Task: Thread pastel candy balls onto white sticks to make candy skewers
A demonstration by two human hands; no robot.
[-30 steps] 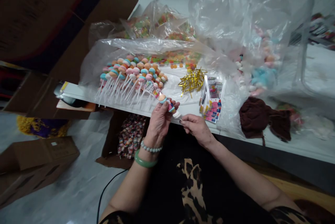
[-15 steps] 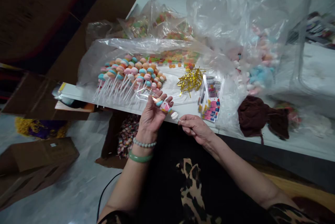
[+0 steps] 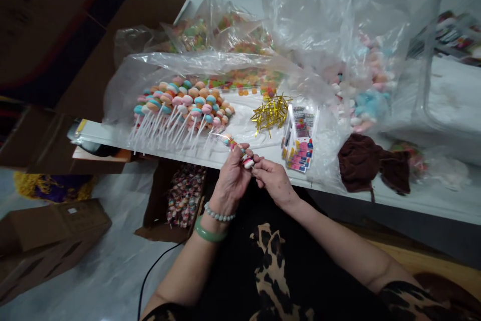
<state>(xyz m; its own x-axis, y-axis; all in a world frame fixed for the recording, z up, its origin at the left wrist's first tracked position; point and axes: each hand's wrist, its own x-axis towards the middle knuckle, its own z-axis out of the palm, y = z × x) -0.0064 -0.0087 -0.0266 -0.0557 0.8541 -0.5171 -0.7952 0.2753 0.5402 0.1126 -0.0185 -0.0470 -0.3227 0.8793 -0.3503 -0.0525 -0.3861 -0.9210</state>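
My left hand is closed around a wrapped marshmallow lollipop in front of the table's edge. Its white lower candy shows at the fingertips, while the clear wrapper and some coloured candy stick out on the far side of the thumb. Close against it, my right hand pinches the lollipop's lower end, where the stick is mostly hidden by the fingers. Beyond the hands lie a pile of marshmallow lollipops with white sticks, a heap of gold twist ties and a stack of printed wrappers.
Plastic bags of gummy candies stand behind the lollipops. A large clear bag of pastel marshmallows is to the right, near a brown cloth. Below the table, a cardboard box holds many small wrapped pieces.
My left hand has closed from an open palm around the lollipop. Both hands have come together, the right one now pinching right beside the left fingers. The view has shifted slightly.
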